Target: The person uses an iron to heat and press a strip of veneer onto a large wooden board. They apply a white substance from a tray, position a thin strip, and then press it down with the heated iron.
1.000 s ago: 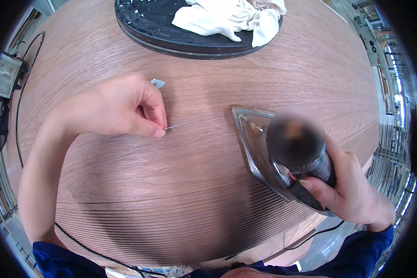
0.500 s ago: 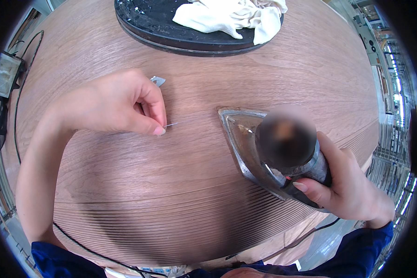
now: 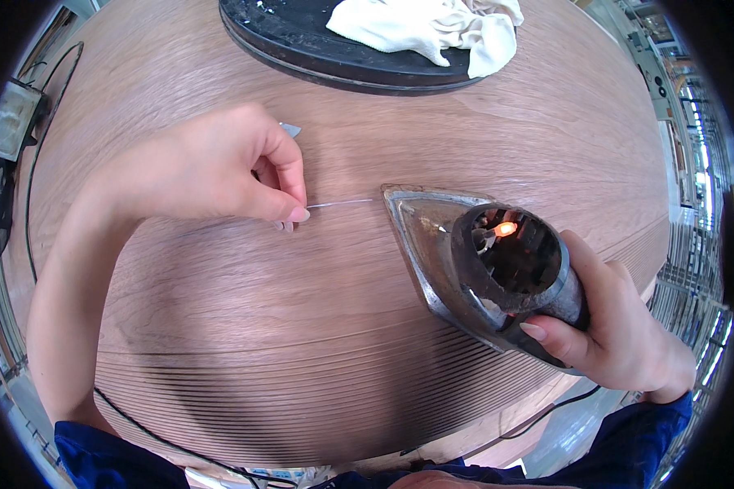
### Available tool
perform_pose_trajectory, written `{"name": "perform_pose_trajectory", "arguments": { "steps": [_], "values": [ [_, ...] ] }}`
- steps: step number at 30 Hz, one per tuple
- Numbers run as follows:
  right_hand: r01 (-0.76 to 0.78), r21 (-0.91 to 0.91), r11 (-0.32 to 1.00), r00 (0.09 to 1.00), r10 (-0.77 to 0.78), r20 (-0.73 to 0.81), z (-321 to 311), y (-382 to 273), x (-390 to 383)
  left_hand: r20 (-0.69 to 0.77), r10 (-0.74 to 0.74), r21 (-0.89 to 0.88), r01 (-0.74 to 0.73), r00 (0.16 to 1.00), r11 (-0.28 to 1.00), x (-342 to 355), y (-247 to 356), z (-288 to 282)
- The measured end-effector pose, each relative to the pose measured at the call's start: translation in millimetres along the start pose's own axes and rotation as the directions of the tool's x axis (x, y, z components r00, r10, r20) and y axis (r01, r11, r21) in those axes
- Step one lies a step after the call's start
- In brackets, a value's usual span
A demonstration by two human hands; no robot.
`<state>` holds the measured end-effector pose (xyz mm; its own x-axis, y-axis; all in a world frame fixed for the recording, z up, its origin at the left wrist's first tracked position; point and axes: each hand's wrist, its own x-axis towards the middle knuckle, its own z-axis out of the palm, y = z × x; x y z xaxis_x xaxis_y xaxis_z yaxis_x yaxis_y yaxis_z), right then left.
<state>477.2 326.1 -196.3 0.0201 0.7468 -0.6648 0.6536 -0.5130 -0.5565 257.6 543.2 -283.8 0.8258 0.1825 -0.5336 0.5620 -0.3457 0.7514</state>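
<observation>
My right hand is wrapped round the handle of an old, worn clothes iron, whose soleplate rests on a brown wood-grain panel with its tip pointing up and left. An open round end on the handle shows a glowing orange light inside. To the left, my left hand is closed in a pinch on a thin pale thread. This thread stretches over the panel toward the iron's tip. A small grey blade-like piece pokes out behind the left fingers; the rest of it is hidden.
A round black stand at the far side carries a crumpled white cloth. Close-set grooves run across the panel's near part. Dark cords lie along the left and near edges. Shelving stands at the far right.
My left hand has shifted slightly up and right, the grey piece moving with it. More of the thread shows. The iron has stayed nearly in place, its round end turned so the orange light shows clearly.
</observation>
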Motion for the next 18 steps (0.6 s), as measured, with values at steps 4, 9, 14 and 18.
{"name": "perform_pose_trajectory", "arguments": {
  "steps": [4,9,14,18],
  "values": [
    [-0.015,0.010,1.000,1.000,0.015,0.004,1,-3,1,-0.031,-0.021,-0.017,0.020,0.999,1.000,-2,4,0],
    [-0.014,0.016,1.000,1.000,0.014,-0.010,0,2,2,-0.044,-0.059,-0.050,0.057,0.997,0.997,-3,1,-2],
    [-0.001,0.010,1.000,1.000,0.001,0.000,1,2,4,-0.044,-0.104,-0.049,0.101,0.994,0.994,-11,-6,-3],
    [-0.012,0.012,1.000,1.000,0.012,0.019,1,3,3,-0.065,-0.089,-0.026,0.087,0.994,0.996,-17,-10,-2]
  ]
}}
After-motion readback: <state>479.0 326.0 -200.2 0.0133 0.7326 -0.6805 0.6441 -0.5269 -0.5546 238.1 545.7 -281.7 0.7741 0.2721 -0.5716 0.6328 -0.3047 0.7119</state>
